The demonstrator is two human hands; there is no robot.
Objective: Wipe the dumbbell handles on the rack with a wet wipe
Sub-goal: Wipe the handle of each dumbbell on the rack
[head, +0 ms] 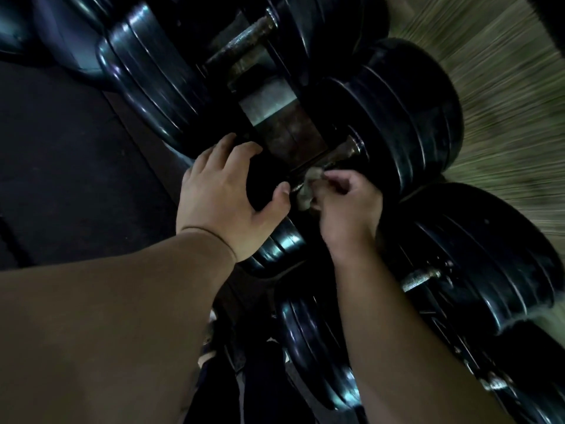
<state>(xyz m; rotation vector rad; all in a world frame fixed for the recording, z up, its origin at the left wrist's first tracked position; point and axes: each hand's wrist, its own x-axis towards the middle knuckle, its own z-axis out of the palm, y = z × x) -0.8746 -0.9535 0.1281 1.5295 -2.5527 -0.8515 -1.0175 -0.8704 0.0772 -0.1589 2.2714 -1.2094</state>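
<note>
Black rubber and scuffed steel is pretty much the whole view here, and it's dim, so I'm not swearing to the fine detail. The person is working on the middle black plate-stack dumbbell sitting on the grey metal rack. The right hand is pinching a small crumpled greyish wet wipe between thumb and fingertips and pressing it onto that dumbbell's worn, rusty-looking metal handle, at the end nearer the left hand. The left hand is doing the bracing, with fingers and thumb curling over the rim of the dumbbell's near black head, I'm guessing to stop it rolling. So I'm reading this as mid-wipe on this handle, with only the near end covered so far. The next move is probably going to need the wipe sliding along toward the far collar, plus a bit of a twist to catch the underside, all while keeping that pinch tight so the wipe isn't bunching up or slipping off. The upper dumbbell's speckled bar and the lower dumbbell's short silver bar are sitting nearby, and I can't tell whether either is clean yet.
</note>
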